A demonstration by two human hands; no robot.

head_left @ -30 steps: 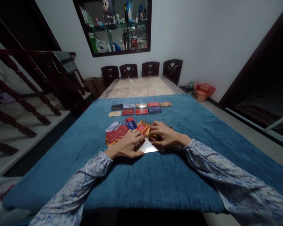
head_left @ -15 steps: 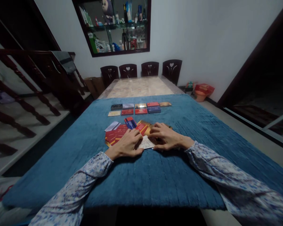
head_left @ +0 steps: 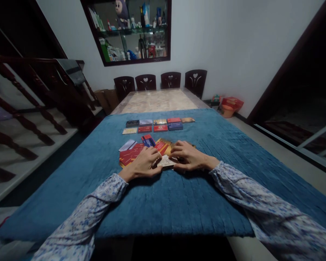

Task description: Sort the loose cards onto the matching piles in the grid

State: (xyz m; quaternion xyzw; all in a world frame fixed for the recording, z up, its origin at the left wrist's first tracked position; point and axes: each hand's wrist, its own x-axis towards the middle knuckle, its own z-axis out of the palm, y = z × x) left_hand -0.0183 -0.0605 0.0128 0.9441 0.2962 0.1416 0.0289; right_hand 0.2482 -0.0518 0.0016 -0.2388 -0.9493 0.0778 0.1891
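A pale card covered in fine print (head_left: 167, 161) is held by its two ends between my hands, low over the cloth, and a dark edge shows along its near side. My left hand (head_left: 144, 162) curls round the left end, thumb toward me. On the right end my right hand (head_left: 188, 157) grips with bent fingers. Just beyond, a loose spread holds red cards (head_left: 129, 154), a silvery card (head_left: 128, 145), a blue and red card (head_left: 148, 140) and red-and-gold cards (head_left: 161, 145). My hands partly cover this spread.
Farther off, two rows of cards include a black stack (head_left: 132, 123), a blue stack (head_left: 175, 125) and a cream card (head_left: 129, 131). A blue cloth (head_left: 157, 210) covers the near table; bare marble top (head_left: 163, 99) shows behind. Dark chairs (head_left: 170, 79) stand at the far end.
The printed card is tilted differently, and its near edge now shows as a dark line. Both hands stay on its ends. The whole view has shifted slightly.
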